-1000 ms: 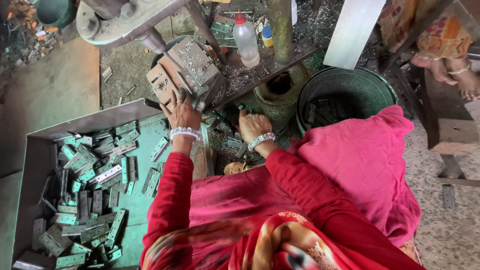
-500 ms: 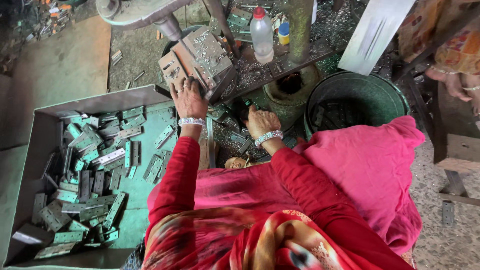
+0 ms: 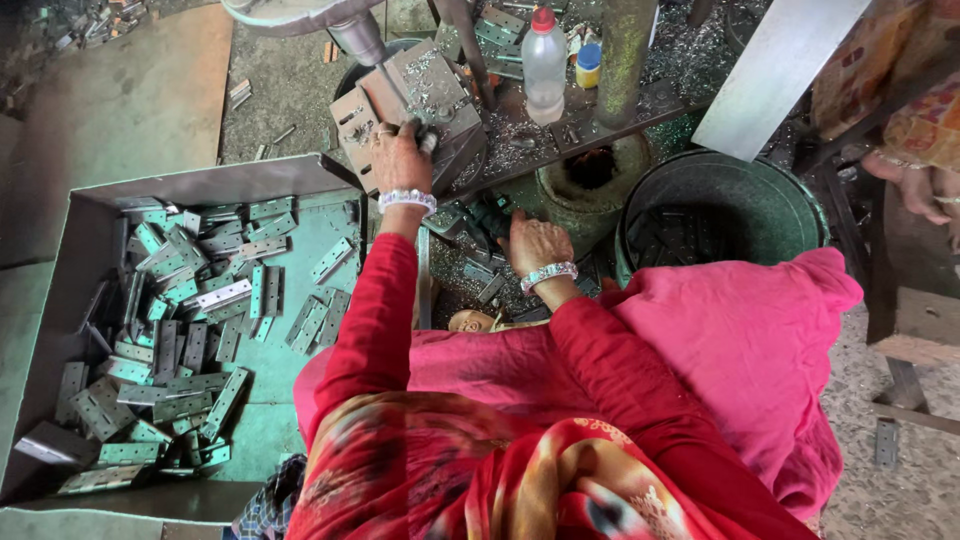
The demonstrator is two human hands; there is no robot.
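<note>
My left hand point(image 3: 400, 160) is stretched forward onto the front of a grey metal die block point(image 3: 440, 85) under a press, with the fingers closed on a small grey metal piece point(image 3: 427, 138). My right hand point(image 3: 535, 245) is lower, palm down on a heap of metal hinge plates point(image 3: 478, 222) beneath the bench. Its fingertips are hidden, so I cannot tell whether it holds one. Both wrists wear pale bangles, and both sleeves are red.
A grey metal tray point(image 3: 220, 180) at the left holds several hinge plates point(image 3: 180, 300). A dark green bucket point(image 3: 790, 200) stands at the right. A plastic bottle point(image 3: 545, 60) and a small jar point(image 3: 588, 65) sit on the bench. Another person's hand point(image 3: 915, 185) shows at the far right.
My left hand has reached a little further up onto the die block. My right hand has stayed on the heap of plates. The view has shifted slightly.
</note>
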